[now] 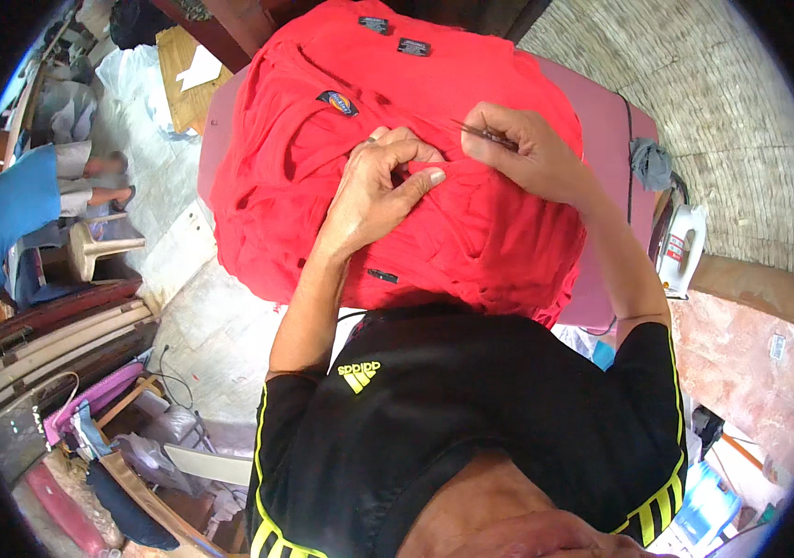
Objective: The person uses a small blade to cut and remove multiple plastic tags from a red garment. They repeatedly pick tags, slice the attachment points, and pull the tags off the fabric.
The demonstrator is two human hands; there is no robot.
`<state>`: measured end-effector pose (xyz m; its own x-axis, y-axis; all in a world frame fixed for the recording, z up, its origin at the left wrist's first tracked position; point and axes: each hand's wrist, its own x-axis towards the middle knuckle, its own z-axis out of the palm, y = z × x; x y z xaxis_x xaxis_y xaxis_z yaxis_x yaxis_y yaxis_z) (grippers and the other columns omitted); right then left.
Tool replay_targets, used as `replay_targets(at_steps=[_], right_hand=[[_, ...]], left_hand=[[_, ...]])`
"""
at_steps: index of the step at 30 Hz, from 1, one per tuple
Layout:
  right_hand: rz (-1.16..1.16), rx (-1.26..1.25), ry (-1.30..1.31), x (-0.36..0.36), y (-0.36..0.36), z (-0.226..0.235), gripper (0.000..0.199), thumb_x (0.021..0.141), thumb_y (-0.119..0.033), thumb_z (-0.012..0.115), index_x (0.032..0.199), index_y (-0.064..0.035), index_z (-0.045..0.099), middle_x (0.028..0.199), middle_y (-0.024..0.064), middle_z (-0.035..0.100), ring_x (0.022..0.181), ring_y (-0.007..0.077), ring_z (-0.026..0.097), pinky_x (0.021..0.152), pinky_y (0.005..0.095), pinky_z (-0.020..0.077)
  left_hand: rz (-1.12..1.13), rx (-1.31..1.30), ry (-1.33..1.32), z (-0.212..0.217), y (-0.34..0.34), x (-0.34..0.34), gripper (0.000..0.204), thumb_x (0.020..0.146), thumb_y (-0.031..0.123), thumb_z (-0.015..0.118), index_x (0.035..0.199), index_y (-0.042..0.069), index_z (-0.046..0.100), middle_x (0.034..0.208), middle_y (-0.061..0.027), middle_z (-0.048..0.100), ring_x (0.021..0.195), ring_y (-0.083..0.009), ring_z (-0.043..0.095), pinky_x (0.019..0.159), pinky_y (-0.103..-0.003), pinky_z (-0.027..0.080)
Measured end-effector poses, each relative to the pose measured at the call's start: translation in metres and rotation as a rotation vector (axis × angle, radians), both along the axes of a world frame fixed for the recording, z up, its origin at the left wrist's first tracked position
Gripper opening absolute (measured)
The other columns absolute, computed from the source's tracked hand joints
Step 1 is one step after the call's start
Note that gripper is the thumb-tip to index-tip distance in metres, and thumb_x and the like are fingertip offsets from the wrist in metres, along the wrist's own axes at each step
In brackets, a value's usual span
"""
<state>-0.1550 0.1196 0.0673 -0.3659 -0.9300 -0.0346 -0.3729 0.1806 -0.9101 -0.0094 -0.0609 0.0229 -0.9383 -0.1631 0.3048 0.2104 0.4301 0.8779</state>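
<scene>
A big heap of red garments (499,74) lies in front of me, with small dark labels showing on several folds. My left hand (383,181) is closed on the red cloth, thumb and fingers pinching a fold near the middle of the heap. Just to its right, my right hand (522,153) is closed around a slim dark metal tool (490,137) that looks like small thread snips. Its narrow end points left, just above the cloth. My right fingers partly cover the tool, so its full shape is hidden.
A pink table (620,177) bears the heap. To the right stands a white iron (683,244), with a grey cloth (650,165) near it. Far left, a person in a blue shirt (16,209) is beside a small stool (99,244). Stacked boards (62,349) lie at left.
</scene>
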Motion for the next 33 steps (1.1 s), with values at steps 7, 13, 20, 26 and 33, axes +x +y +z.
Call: replay_targets(at_steps=[7, 13, 20, 26, 33], right_hand=[[-0.054, -0.084, 0.195, -0.002, -0.007, 0.005, 0.032, 0.091, -0.027, 0.075, 0.109, -0.0053, 0.060, 0.090, 0.0003, 0.064, 0.084, 0.0118, 0.061, 0.074, 0.0296, 0.0479], [-0.468, -0.110, 0.297, 0.031, 0.001, 0.008, 0.050, 0.079, -0.028, 0.086, 0.113, -0.0044, 0.059, 0.102, 0.0055, 0.068, 0.089, 0.0153, 0.065, 0.076, 0.0302, 0.0533], [-0.286, -0.230, 0.288, 0.053, 0.020, 0.002, 0.037, 0.078, -0.010, 0.076, 0.111, -0.0013, 0.060, 0.099, 0.0107, 0.066, 0.090, 0.0203, 0.067, 0.077, 0.0327, 0.0537], [-0.215, -0.287, 0.310, 0.032, 0.015, 0.001, 0.038, 0.073, -0.001, 0.070, 0.110, -0.0017, 0.063, 0.095, 0.0091, 0.062, 0.085, 0.0216, 0.064, 0.076, 0.0323, 0.0524], [-0.198, -0.208, 0.506, 0.024, 0.006, -0.019, 0.024, 0.076, 0.006, 0.066, 0.099, -0.0006, 0.063, 0.094, 0.0090, 0.062, 0.077, 0.0198, 0.061, 0.068, 0.0301, 0.0490]], left_hand=[[-0.006, 0.270, -0.115, -0.007, -0.010, -0.003, 0.016, 0.089, 0.014, 0.074, 0.096, 0.001, 0.069, 0.079, -0.0018, 0.060, 0.070, -0.0111, 0.049, 0.068, -0.028, 0.042], [-0.099, 0.654, -0.097, 0.000, -0.022, -0.005, 0.013, 0.100, 0.011, 0.063, 0.107, 0.000, 0.064, 0.089, 0.0051, 0.061, 0.081, -0.0027, 0.053, 0.072, -0.020, 0.044], [-0.089, 0.711, -0.128, -0.001, -0.027, -0.004, 0.013, 0.100, 0.012, 0.063, 0.107, 0.001, 0.064, 0.087, 0.0049, 0.061, 0.077, -0.0032, 0.052, 0.071, -0.021, 0.043], [-0.035, 0.708, -0.125, 0.007, -0.024, -0.007, 0.013, 0.100, 0.013, 0.063, 0.106, 0.002, 0.064, 0.083, 0.0057, 0.059, 0.073, -0.0028, 0.049, 0.068, -0.021, 0.040], [0.086, 0.597, -0.120, 0.002, -0.026, 0.000, 0.011, 0.097, 0.009, 0.065, 0.105, 0.002, 0.063, 0.078, 0.0067, 0.056, 0.065, -0.0029, 0.046, 0.059, -0.022, 0.040]])
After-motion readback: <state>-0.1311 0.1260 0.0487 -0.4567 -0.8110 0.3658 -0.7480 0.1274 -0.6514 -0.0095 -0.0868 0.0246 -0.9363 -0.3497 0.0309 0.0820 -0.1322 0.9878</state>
